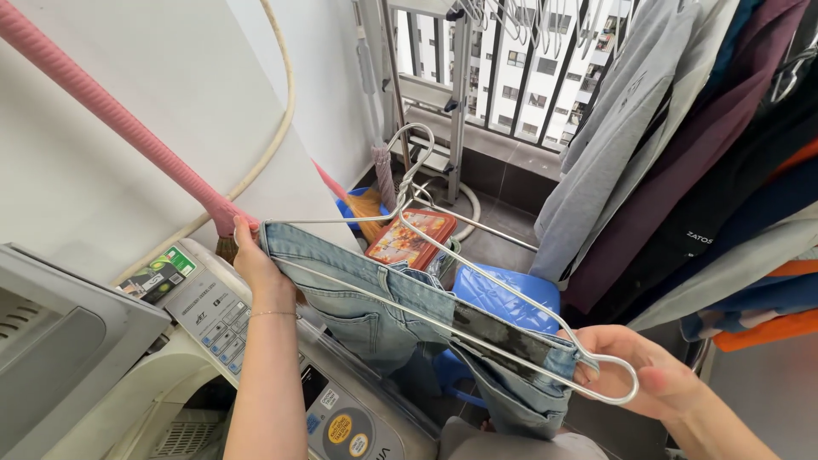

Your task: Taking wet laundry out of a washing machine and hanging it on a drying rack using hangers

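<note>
A pair of light blue jeans is stretched by the waistband across a metal wire hanger. My left hand grips one end of the waistband with the hanger's end near the white wall. My right hand holds the other end of the waistband and the hanger's looped end, low at the right. The jeans' legs hang down over the front of a washing machine.
A pink pole slants down the wall at left. Hung clothes fill the right side. A blue plastic stool, a red box and a broom stand on the balcony floor. Empty hangers hang overhead.
</note>
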